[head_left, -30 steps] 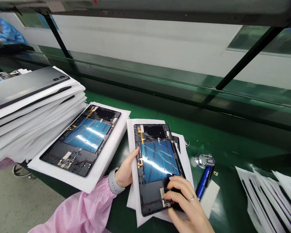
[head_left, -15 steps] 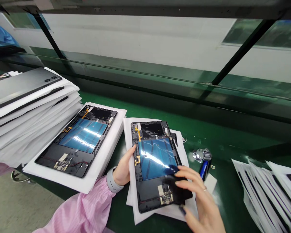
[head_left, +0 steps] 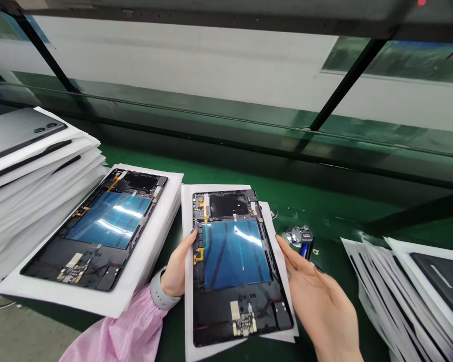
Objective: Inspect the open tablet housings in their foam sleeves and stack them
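- On the green workbench (head_left: pixel 219 176) in front of you, the open tablet housing (head_left: pixel 232 256) sits between your hands, inner side up, on a white foam sheet (head_left: pixel 187 301); the sheet probably shields it from scratches.
- Your left hand (head_left: pixel 177 266) is closed on the housing's left edge, thumb on top, which seems to steady it.
- Your right hand (head_left: pixel 319 296) is spread wide, fingertips (head_left: pixel 281 242) at the sheet's right edge, and doesn't grip the housing.
- To your left, a second open housing (head_left: pixel 98 226) rests on its own foam sheet (head_left: pixel 156 231), turned so its board and blue film face up.
- Beyond it, a stack of foam-backed tablets (head_left: pixel 22 151) keeps the sheets between the units, likely as padding.
- On your right lie a fanned pile of foam-backed panels (head_left: pixel 407 286), a chrome tally counter (head_left: pixel 295 236) and a blue-handled tool (head_left: pixel 306 250), all within easy reach.
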The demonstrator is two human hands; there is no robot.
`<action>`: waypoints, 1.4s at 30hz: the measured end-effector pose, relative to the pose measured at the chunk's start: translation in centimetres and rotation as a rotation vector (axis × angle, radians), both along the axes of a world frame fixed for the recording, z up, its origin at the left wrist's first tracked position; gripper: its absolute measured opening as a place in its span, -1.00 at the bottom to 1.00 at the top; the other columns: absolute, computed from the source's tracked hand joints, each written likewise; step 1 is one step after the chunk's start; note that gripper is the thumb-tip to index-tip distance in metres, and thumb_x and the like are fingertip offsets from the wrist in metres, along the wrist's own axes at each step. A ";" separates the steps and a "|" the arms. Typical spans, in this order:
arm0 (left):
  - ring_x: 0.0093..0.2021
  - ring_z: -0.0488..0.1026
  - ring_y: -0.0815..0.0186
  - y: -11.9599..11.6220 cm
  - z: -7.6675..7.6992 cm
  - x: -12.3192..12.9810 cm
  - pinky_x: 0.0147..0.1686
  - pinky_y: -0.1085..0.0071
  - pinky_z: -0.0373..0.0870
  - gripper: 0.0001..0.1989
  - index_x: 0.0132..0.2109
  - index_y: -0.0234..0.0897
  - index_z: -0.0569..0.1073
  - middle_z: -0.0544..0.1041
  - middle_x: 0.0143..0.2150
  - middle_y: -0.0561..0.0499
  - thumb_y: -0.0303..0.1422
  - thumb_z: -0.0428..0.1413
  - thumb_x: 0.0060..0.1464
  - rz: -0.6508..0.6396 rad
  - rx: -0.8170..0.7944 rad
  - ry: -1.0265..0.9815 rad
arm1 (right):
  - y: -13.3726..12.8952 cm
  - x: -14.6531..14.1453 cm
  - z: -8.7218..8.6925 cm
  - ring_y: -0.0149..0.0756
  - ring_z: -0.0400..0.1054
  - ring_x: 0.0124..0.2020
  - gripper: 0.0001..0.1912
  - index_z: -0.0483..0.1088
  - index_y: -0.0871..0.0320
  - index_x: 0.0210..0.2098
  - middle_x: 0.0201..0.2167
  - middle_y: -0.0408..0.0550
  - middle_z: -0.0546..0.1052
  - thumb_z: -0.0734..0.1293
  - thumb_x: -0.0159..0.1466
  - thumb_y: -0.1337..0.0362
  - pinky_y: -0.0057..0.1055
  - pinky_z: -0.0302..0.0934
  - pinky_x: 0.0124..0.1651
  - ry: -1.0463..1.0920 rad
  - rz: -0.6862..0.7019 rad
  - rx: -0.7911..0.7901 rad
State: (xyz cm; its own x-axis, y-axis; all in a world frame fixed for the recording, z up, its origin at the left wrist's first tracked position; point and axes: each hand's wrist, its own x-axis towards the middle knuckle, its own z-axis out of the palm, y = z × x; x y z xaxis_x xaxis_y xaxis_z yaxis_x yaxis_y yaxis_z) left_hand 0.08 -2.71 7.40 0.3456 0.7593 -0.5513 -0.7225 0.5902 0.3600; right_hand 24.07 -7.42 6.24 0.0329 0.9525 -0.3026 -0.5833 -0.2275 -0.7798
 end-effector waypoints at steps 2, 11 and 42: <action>-0.04 0.59 0.08 0.0 -0.1 -0.1 0.06 0.22 0.47 -0.62 -0.05 -0.41 0.56 0.68 -0.26 -0.14 -0.27 -0.06 0.26 -0.043 0.020 -0.028 | -0.1 0.2 0.0 0.20 0.06 0.33 -0.49 0.59 0.07 -0.03 0.27 0.06 0.35 0.21 0.24 -0.05 0.18 0.09 0.25 0.024 0.038 0.005; 0.02 0.56 0.00 -0.3 -0.6 -0.4 0.12 0.14 0.42 -0.66 -0.06 -0.40 0.59 0.69 -0.22 -0.15 -0.28 0.08 0.16 -0.101 0.071 -0.019 | -0.8 1.2 -1.2 0.14 0.23 0.25 -0.50 0.61 -0.01 -0.08 0.15 -0.03 0.49 0.19 0.26 -0.10 0.12 0.17 0.23 -0.101 0.100 0.058; 0.08 0.52 -0.06 -0.4 -1.7 -0.2 0.18 0.11 0.36 -0.55 -0.05 -0.37 0.58 0.68 -0.16 -0.17 -0.11 0.26 0.01 -0.268 0.246 -0.111 | -0.9 0.2 -1.3 -0.04 0.48 -0.19 -0.66 0.62 0.03 -0.37 -0.18 0.02 0.61 0.56 -0.02 -0.05 -0.29 0.43 -0.19 -0.366 0.069 -0.053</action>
State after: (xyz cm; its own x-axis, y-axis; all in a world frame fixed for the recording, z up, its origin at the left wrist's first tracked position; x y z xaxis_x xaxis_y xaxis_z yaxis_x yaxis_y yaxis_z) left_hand -0.15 -3.15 5.71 0.5971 0.7392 -0.3116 -0.5970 0.6690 0.4428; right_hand 24.24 -8.31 4.99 0.0841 0.9396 -0.3319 -0.2502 -0.3025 -0.9197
